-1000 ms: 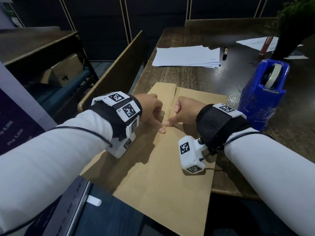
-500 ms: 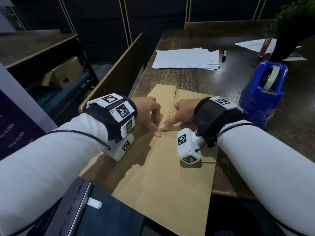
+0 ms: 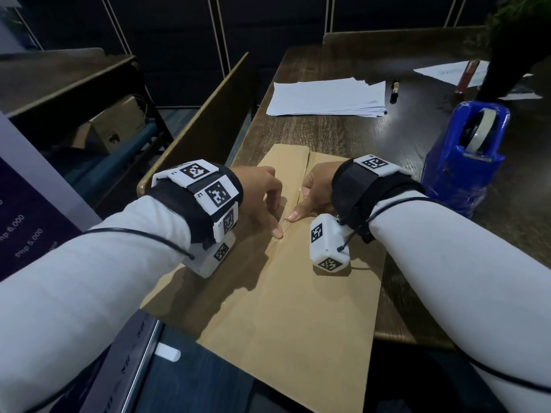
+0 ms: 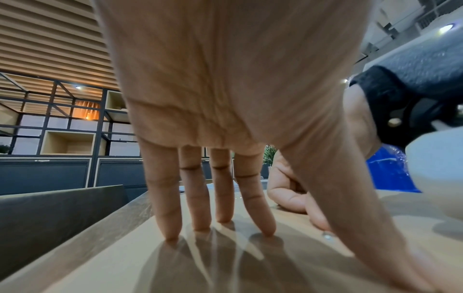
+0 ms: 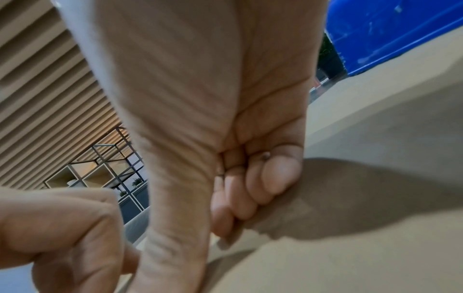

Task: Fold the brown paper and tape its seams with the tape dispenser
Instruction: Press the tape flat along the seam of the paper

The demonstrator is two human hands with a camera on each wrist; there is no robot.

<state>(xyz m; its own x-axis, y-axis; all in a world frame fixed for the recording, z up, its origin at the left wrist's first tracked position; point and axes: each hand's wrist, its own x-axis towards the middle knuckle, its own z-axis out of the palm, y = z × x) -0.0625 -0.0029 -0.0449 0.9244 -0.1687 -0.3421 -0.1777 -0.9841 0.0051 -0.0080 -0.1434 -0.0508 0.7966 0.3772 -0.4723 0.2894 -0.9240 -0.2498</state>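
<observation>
The folded brown paper (image 3: 286, 308) lies on the dark wooden table and overhangs its near edge. Its seam runs down the middle, with glossy glints like clear tape. My left hand (image 3: 268, 210) presses straight fingers (image 4: 195, 198) on the left flap (image 4: 125, 257), thumb tip on the seam. My right hand (image 3: 310, 201) has its fingers (image 5: 238, 188) curled into the palm and holds nothing. Its thumb presses the seam just beyond the left thumb, over the paper (image 5: 350, 237). The blue tape dispenser (image 3: 459, 174) stands to the right of the paper, also visible as the dispenser (image 4: 391, 174) (image 5: 400, 29).
A stack of white sheets (image 3: 328, 96) and a dark marker (image 3: 395, 90) lie at the far side of the table (image 3: 298, 135). A dark plant pot (image 3: 504, 61) and more papers (image 3: 447, 71) are at the far right. A wooden bench back (image 3: 202, 114) stands left.
My left hand's fingers have uncurled and come down onto the left flap. Both thumbs stay on the seam, shifted only slightly toward me.
</observation>
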